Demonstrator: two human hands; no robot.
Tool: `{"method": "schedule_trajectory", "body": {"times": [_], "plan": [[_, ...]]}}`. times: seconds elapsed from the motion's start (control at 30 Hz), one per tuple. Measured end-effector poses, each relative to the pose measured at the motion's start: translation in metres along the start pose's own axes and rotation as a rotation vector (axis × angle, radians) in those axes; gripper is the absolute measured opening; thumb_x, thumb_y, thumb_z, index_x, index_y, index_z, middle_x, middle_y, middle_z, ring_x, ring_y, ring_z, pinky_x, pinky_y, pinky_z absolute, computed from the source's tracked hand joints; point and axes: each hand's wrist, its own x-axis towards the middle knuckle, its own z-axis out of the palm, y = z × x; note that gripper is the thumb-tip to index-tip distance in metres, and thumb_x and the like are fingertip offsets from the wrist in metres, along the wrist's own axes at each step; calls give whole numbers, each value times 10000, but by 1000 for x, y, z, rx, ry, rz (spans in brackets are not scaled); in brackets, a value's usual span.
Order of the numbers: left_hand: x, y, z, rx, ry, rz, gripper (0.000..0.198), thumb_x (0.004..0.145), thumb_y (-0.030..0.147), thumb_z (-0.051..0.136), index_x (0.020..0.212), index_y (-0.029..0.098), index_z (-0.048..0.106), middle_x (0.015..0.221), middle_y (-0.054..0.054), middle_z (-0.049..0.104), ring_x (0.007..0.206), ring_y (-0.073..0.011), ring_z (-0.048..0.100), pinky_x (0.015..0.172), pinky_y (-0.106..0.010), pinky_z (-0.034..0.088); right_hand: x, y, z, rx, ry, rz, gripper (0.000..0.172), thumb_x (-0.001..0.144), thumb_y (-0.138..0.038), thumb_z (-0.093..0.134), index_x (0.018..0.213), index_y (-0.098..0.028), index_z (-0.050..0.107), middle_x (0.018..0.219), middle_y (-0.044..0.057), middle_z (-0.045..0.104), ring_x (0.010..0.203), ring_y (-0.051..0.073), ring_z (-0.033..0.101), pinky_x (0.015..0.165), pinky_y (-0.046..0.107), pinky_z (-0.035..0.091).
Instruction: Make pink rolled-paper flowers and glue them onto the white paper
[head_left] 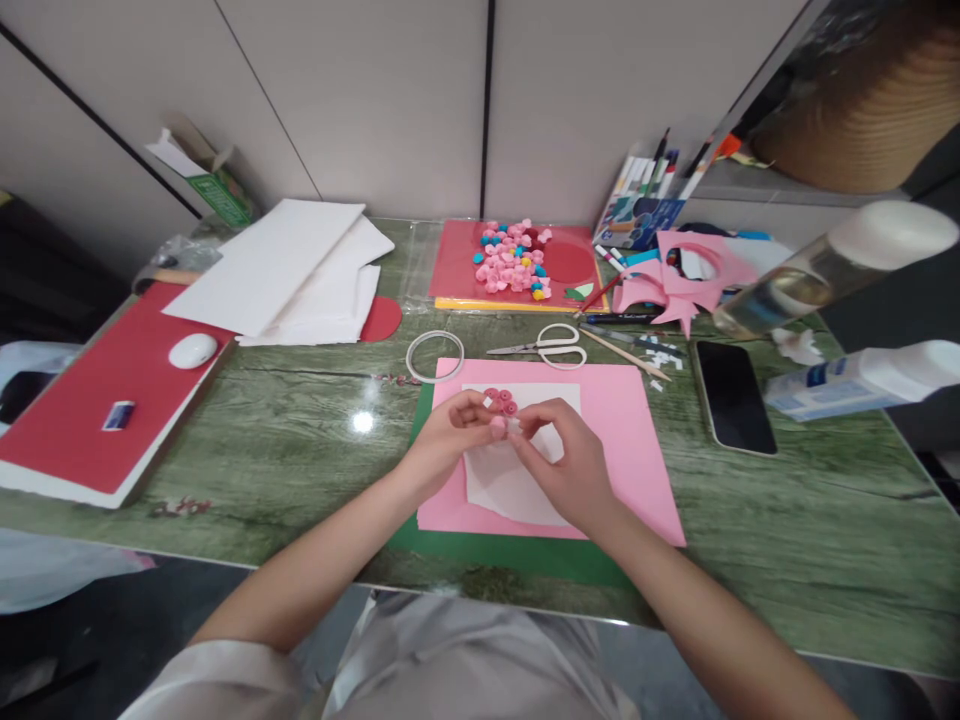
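My left hand (442, 440) pinches a small cluster of rolled paper flowers (502, 399), dark pink with coiled centres. A little white square shows at the cluster's left side by my fingertips. Close beside it, thumb and forefinger of my right hand (574, 465) are closed on a small white piece (514, 425), too small to make out fully. Both hands are above a white sheet (502, 485), which lies on pink paper (637, 450). Green paper (502, 555) sticks out beneath.
Behind the sheets lie white-handled scissors (555, 345) and a roll of tape (435, 357). Pink, blue and yellow paper flowers (510, 262) sit on red paper further back. To the right are a phone (735, 397) and two bottles; at left, a red board (90, 400).
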Motion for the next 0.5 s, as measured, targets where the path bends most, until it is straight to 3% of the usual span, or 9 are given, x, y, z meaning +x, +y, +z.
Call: {"method": "schedule_trajectory", "body": {"times": [0.5], "plan": [[0, 0, 3, 68, 41, -8, 193, 570, 170, 761, 704, 144, 624, 718, -6, 655, 690, -109, 605, 713, -249, 463, 0, 4, 0, -26, 0, -40, 85, 815, -207, 509, 881, -249, 543, 850, 18, 567, 752, 157, 536, 717, 326, 431]]}}
